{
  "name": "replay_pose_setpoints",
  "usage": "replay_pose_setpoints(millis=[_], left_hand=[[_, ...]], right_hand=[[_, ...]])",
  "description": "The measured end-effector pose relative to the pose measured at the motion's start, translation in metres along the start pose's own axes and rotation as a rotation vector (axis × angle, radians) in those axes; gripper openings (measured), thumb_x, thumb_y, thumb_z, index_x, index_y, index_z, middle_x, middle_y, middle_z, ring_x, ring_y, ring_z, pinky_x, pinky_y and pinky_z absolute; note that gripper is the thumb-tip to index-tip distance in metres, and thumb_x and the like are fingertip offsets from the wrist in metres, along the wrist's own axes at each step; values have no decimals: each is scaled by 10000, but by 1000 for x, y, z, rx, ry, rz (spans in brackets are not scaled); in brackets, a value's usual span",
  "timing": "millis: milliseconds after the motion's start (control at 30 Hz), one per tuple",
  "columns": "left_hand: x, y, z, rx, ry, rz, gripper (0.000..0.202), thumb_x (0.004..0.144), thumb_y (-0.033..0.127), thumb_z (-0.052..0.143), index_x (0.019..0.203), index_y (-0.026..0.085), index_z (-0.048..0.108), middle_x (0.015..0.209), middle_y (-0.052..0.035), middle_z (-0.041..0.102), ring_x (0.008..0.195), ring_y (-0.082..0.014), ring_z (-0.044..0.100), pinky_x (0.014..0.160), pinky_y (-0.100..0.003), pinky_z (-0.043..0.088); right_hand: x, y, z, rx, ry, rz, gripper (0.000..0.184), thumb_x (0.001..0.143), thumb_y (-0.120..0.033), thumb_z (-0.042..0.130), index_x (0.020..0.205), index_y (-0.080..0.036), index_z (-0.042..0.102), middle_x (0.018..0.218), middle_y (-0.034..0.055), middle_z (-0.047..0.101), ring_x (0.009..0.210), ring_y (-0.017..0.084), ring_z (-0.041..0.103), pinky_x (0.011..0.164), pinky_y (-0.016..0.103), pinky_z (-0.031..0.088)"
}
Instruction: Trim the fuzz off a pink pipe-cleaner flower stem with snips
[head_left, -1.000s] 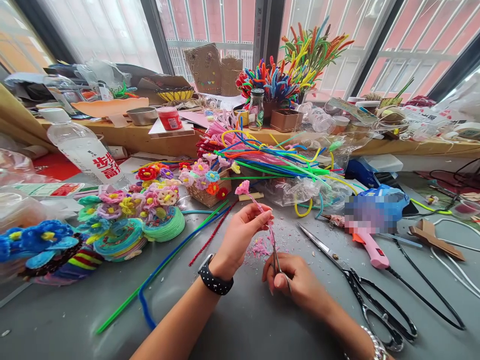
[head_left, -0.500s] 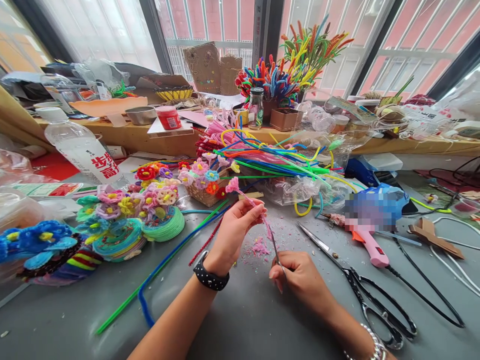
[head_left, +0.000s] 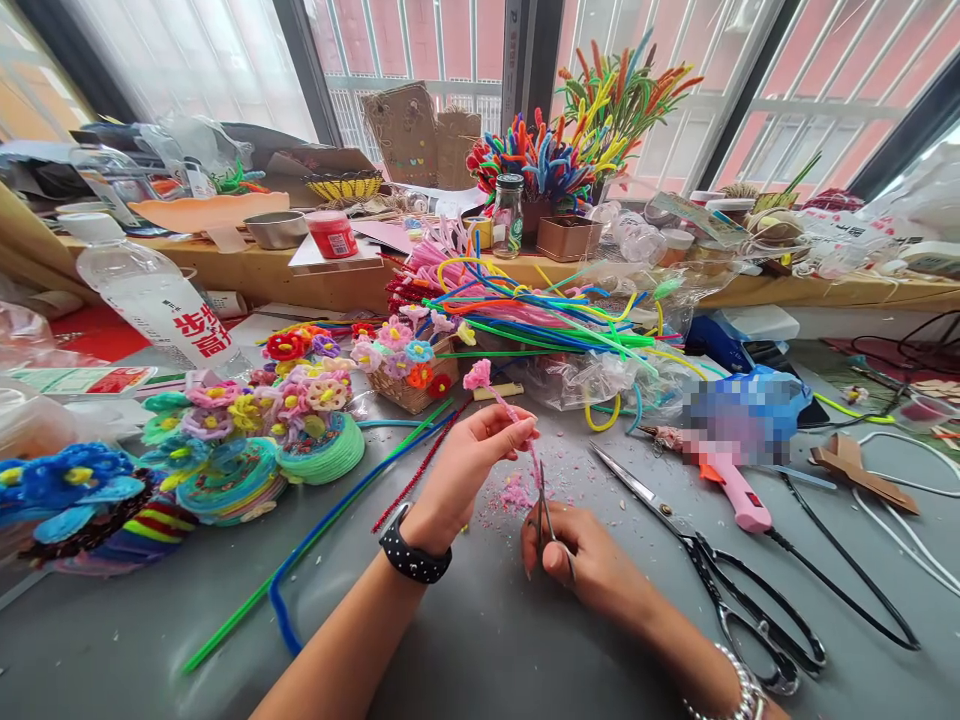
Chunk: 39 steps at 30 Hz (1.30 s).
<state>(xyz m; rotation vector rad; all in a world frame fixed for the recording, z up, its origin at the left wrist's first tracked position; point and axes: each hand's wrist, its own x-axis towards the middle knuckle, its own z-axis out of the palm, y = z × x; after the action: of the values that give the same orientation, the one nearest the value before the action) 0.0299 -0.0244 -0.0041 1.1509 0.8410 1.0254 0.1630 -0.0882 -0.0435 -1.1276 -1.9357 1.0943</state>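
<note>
Grey table (head_left: 465, 650) lies under your arms, before a wooden ledge (head_left: 322, 285) and barred windows (head_left: 420, 45). Your left hand (head_left: 459, 462) pinches the stem (head_left: 534, 455) of a pink flower (head_left: 478, 375) between thumb and fingers; the bloom tilts up and to the left above your knuckles, in front of the basket (head_left: 401, 387). Your right hand (head_left: 589, 560) grips small scissors (head_left: 550, 520), their blades slightly parted and up at the stem's lower end. Just behind those blades, pink fluff (head_left: 514, 492) lies scattered on the table.

To the left of your watch (head_left: 415, 552), a red stem (head_left: 409, 487) and long blue (head_left: 279, 600) and green (head_left: 229, 628) ones lie slantwise. On your right, large scissors (head_left: 694, 540) lie with their points away from you, and past them rests a pink glue gun (head_left: 742, 495).

Farther left, flower pots (head_left: 322, 455) stand near a bottle (head_left: 161, 300). Beyond your hands, a bundle of coloured stems (head_left: 517, 300) is heaped against the ledge.
</note>
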Motion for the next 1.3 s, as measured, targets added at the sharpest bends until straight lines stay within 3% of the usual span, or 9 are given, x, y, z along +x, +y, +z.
replay_pose_setpoints(millis=[467, 933, 1300], left_hand=[[-1, 2, 4, 56, -23, -26, 128, 684, 261, 612, 762, 163, 588, 734, 7, 569, 684, -97, 487, 600, -202, 333], [0, 1, 3, -115, 80, -67, 165, 670, 297, 626, 753, 156, 647, 754, -9, 587, 655, -85, 483, 630, -209, 365], [3, -4, 2, -233, 110, -36, 153, 674, 252, 632, 783, 153, 673, 705, 9, 578, 652, -66, 495, 665, -193, 404]], right_hand=[[0, 2, 2, 75, 29, -15, 678, 699, -726, 225, 478, -151, 507, 525, 12, 496, 529, 122, 459, 545, 243, 339], [0, 0, 2, -16, 107, 48, 660, 706, -714, 247, 420, -168, 483, 465, 8, 480, 498, 121, 455, 519, 242, 332], [-1, 3, 5, 102, 130, 142, 646, 711, -697, 299, 379, -161, 441, 426, -11, 426, 454, 101, 417, 493, 236, 320]])
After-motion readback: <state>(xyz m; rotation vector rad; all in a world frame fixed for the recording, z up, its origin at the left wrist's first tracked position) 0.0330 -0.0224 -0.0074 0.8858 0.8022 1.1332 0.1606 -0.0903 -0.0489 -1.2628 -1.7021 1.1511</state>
